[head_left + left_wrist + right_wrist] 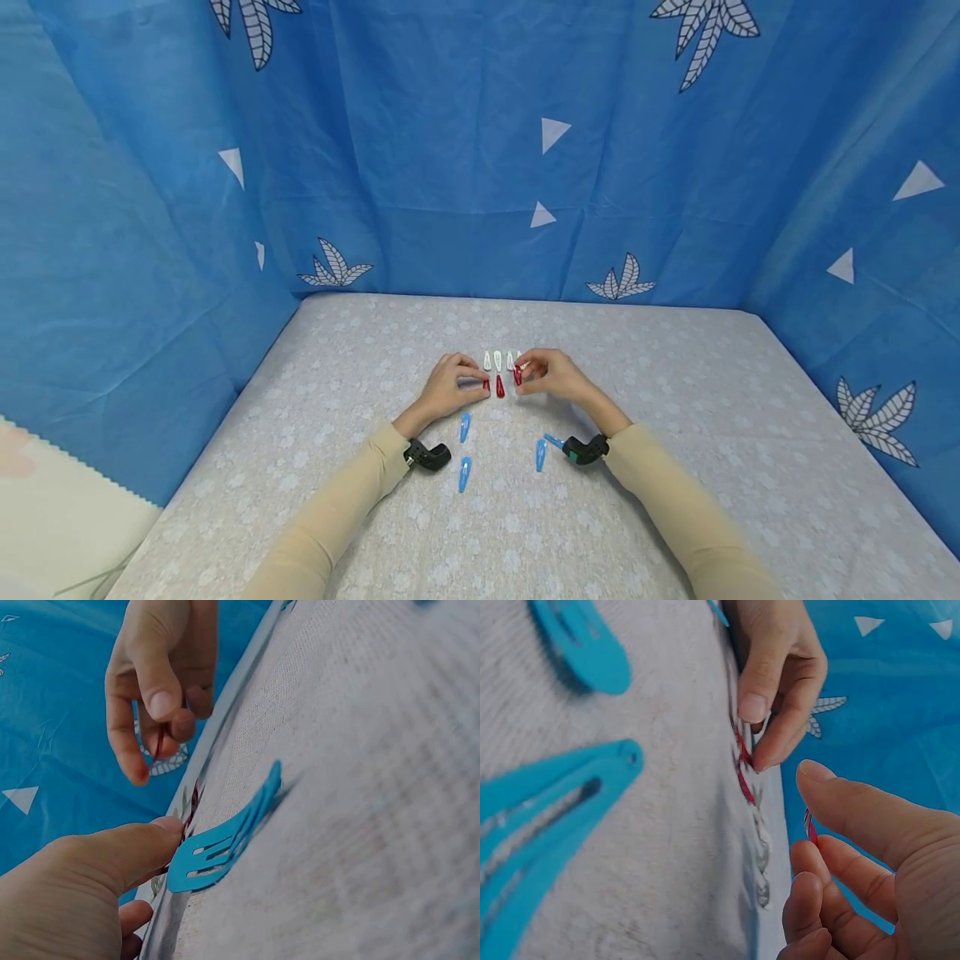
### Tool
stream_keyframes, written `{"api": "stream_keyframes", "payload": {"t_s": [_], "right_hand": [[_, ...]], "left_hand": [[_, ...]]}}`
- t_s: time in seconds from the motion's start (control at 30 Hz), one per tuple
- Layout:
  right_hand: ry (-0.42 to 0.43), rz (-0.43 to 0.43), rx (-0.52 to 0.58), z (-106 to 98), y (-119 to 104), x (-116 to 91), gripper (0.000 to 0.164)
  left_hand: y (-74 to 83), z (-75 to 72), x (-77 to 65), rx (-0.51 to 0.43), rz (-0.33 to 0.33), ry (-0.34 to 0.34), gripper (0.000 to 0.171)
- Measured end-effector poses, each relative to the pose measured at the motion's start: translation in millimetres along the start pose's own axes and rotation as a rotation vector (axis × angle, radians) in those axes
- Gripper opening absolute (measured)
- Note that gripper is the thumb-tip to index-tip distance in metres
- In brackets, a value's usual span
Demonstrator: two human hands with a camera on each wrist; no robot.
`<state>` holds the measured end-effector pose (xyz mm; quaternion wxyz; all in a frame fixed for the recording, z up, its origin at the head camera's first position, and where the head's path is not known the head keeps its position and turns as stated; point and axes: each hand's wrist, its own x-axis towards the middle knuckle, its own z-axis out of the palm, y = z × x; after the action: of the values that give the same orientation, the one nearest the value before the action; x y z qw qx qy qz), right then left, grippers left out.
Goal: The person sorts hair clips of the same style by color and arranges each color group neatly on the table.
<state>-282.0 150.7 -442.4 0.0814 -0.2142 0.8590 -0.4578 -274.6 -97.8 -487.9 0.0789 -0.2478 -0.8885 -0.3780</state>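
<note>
My left hand is low at the table, its thumb and index finger pinching a red snap hair clip at the left end of a short red row. Beside that lies another red hair clip. My right hand holds a third red hair clip between thumb and fingers, raised off the cloth. Just behind the red clips, several white hair clips stand in a row side by side; the right fingers partly hide the rightmost.
Blue hair clips lie nearer me: one and another by the left wrist, one and a partly covered one by the right wrist. A patterned grey cloth covers the table; blue curtains hang behind and at the sides.
</note>
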Motion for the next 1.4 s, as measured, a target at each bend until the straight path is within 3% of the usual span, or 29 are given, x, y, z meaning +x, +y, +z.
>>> {"api": "stream_keyframes", "payload": {"t_s": [0.4,1.0,1.4], "right_hand": [[-0.022,0.051,-0.023,9,8,5,0.045],[-0.004,0.034,-0.101,16,6,6,0.043],[-0.007,0.074,-0.106,17,6,7,0.044]], "left_hand": [[2.1,-0.4,-0.6,-0.008,0.0,-0.004,0.03],[2.4,-0.5,-0.3,0.004,0.009,0.007,0.03],[1.9,0.5,-0.6,0.003,-0.003,0.009,0.03]]}}
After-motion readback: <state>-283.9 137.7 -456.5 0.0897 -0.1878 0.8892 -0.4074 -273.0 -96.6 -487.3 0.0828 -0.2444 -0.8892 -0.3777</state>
